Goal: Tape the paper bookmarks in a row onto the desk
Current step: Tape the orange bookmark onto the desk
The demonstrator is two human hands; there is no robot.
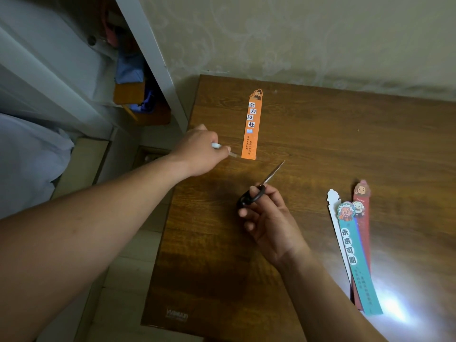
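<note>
Orange bookmark (pixel 252 124) lies flat on the desk (pixel 320 149), its figure-shaped top toward the wall (pixel 296 40).

In the head view, our left hand (pixel 199 151) sits just left of the bookmark's near end. Its fingers curl round a small white thing, likely the tape roll (pixel 216 145), and a pale strip of tape (pixel 233 155) reaches from them to that end. Whether the strip already sticks we cannot tell. Our right hand (pixel 269 223), nearer us than the bookmark, grips the scissors (pixel 261 187) by the black loops, blades aimed toward the strip. The other bookmarks (pixel 355 255) lie overlapped well to its right and nearer us.

We judge these to be thin card: light, bendy and apt to slide on smooth wood, so best pressed flat near an end while taping. The desk's left edge runs close on the bookmark's left, under our left hand. To its right the wood offers room for the row.
</note>
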